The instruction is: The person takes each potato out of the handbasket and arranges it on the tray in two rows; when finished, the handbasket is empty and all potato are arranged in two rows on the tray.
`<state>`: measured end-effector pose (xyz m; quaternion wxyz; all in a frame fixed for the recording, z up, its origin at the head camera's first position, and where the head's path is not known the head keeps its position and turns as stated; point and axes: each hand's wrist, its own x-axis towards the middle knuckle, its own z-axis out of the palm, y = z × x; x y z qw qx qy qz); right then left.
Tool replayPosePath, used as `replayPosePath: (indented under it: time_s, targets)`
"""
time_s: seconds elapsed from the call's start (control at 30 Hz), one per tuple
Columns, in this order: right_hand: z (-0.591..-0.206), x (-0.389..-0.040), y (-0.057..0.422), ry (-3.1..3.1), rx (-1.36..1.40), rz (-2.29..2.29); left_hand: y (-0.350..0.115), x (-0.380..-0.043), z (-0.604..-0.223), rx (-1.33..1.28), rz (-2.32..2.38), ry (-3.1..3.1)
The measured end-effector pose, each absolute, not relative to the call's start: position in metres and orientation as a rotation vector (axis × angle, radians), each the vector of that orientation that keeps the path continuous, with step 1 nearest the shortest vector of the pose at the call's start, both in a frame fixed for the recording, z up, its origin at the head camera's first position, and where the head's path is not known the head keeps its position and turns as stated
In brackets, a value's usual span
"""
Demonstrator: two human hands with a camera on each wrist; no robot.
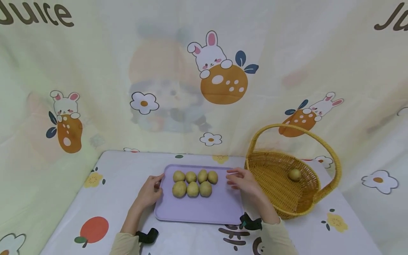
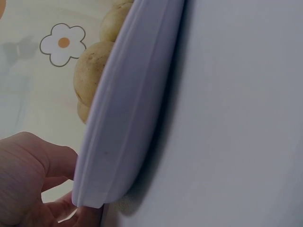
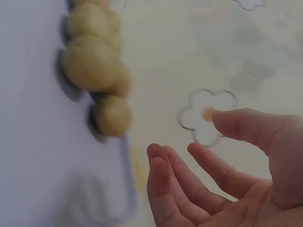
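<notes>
A lilac rectangular tray [image 1: 197, 212] lies on the table and carries several potatoes [image 1: 179, 189] in two rows, grouped toward its back left. My left hand [image 1: 151, 191] holds the tray's left edge. In the left wrist view, the thumb [image 2: 61, 161] meets the rim while the other fingers reach around the side, partly hidden by the tray [image 2: 123, 104]. Over the tray's right side hovers my right hand [image 1: 243, 182], with nothing in it. Its fingers [image 3: 189, 184] are loosely bent and spread from the thumb, apart from the nearest potato [image 3: 112, 116].
To the right of the tray stands a woven basket [image 1: 277, 191] with a tall arched handle [image 1: 323, 143]. One potato [image 1: 294, 174] lies inside it, toward the right. A printed cloth covers the table [image 1: 124, 170], and a curtain [image 1: 172, 21] hangs behind.
</notes>
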<state>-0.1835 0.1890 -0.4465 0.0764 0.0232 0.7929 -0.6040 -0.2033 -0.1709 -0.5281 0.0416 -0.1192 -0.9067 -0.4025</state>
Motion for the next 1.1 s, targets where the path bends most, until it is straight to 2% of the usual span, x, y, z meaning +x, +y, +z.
replayPosePath:
  time_s: [0.27,0.53,0.77,1.1]
  targets:
    - [-0.422,-0.191,0.237,2.388,0.104,-1.848,-0.175,-0.202,-0.531,-0.377,-1.23,-2.747]
    - [-0.409,-0.191,0.3,2.393,0.268,-1.9,-0.175,-0.201,-0.53,-0.361,-1.244,-2.751]
    - [-0.417,-0.191,0.336,2.468,0.432,-1.837,-0.173,-0.201,-0.528,-0.351,-1.252,-2.771]
    - [-0.433,-0.19,0.353,2.666,0.789,-1.675,-0.172,-0.203,-0.528,-0.378,-1.23,-2.769]
